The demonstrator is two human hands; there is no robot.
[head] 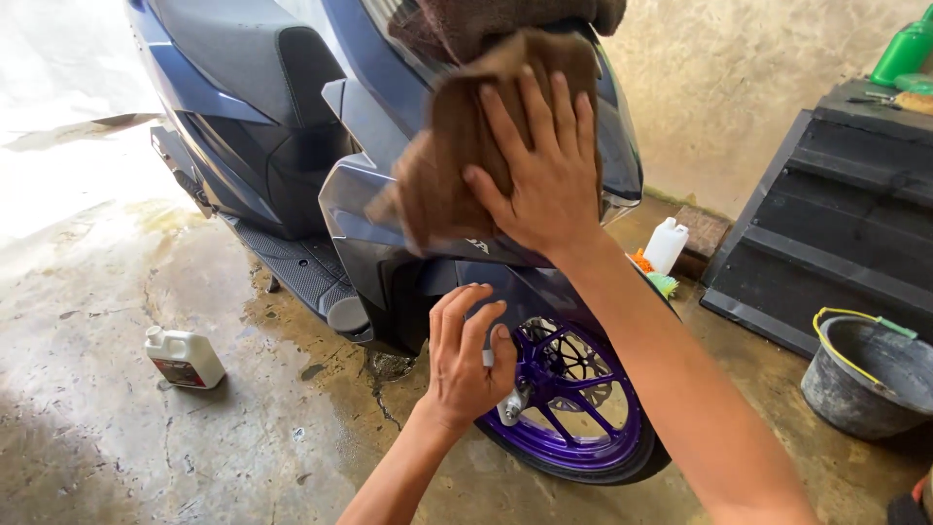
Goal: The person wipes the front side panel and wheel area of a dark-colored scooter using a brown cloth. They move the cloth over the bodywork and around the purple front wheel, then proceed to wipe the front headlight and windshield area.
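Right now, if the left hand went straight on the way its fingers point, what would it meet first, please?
Probably the scooter's blue front panel, just above the left hand and beside the purple wheel; depth is unclear.

The scooter (292, 146) is cut off by the top edge of the frame, its handlebars out of sight. The brown cloth (457, 146) hides the front panel beneath it. The left hand (466, 355) covers a small object that cannot be identified. At far right, the grey bucket (865, 374) is clipped.
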